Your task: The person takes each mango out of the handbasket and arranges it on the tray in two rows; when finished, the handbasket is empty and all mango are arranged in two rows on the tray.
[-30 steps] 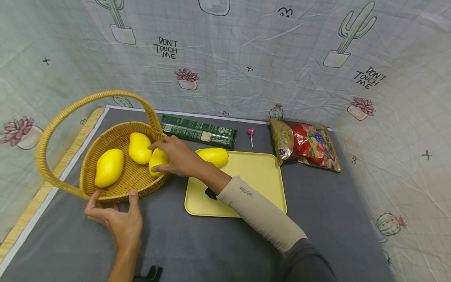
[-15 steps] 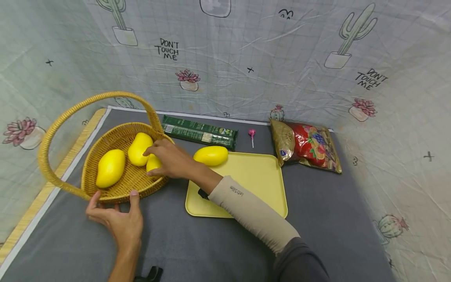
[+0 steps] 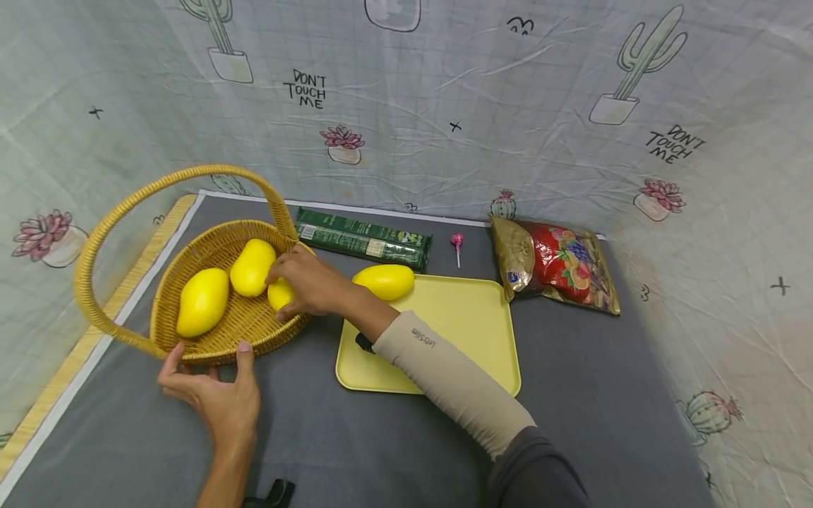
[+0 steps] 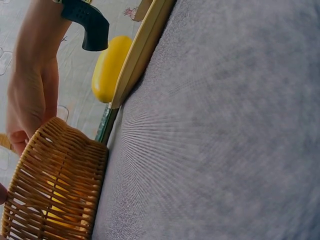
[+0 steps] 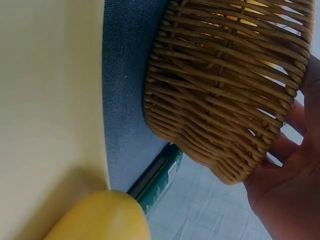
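A yellow wicker basket (image 3: 238,328) with a tall hoop handle stands at the left of the head view. Two yellow mangoes lie inside it, one mango (image 3: 203,302) at the left and another mango (image 3: 253,268) towards the back. My right hand (image 3: 314,282) reaches over the basket's right rim, fingers and thumb around a third mango (image 3: 280,293), partly hidden by the hand. At the near rim, my left hand (image 3: 222,402) holds the basket with thumb and fingers; some fingertips are hidden. One more mango (image 3: 384,282) lies on the yellow tray (image 3: 470,331).
Behind the tray lies a long green packet (image 3: 365,238). A pink lollipop (image 3: 456,243) and a red and gold bag (image 3: 555,264) lie to the right along the back. A patterned cloth (image 3: 406,92) hangs behind the grey tabletop (image 3: 356,444).
The right hand shifted slightly left, then back right, around the mango at the basket's right side. The left hand stays at the rim. The whole head view has drifted slightly.
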The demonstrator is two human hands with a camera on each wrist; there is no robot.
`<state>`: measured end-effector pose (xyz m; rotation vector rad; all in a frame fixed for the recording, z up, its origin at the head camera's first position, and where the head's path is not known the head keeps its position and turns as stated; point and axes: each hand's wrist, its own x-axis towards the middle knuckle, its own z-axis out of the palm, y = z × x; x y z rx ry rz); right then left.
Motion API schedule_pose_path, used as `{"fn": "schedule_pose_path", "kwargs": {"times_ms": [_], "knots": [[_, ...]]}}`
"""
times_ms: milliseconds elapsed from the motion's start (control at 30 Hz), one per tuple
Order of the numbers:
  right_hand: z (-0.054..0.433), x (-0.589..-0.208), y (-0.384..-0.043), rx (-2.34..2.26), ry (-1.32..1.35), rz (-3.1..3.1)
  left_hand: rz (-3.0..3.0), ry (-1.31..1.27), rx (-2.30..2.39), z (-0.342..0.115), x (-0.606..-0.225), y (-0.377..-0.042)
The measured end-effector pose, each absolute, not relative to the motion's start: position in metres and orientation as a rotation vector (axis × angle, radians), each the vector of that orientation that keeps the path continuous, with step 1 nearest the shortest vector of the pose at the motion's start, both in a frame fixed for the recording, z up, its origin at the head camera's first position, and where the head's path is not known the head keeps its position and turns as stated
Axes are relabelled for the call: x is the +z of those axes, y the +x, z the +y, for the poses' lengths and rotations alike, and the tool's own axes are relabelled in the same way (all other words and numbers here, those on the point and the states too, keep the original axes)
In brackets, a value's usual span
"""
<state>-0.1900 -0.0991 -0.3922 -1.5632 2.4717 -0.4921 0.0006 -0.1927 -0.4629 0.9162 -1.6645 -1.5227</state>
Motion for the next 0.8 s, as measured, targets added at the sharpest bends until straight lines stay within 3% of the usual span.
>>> {"fn": "schedule_pose_path", "kwargs": {"times_ms": [800], "knots": [[-0.090,-0.392,-0.182,-0.606,-1.572,2.596,-1.651,0.886,-1.519,-0.192,-0.460,0.000]]}}
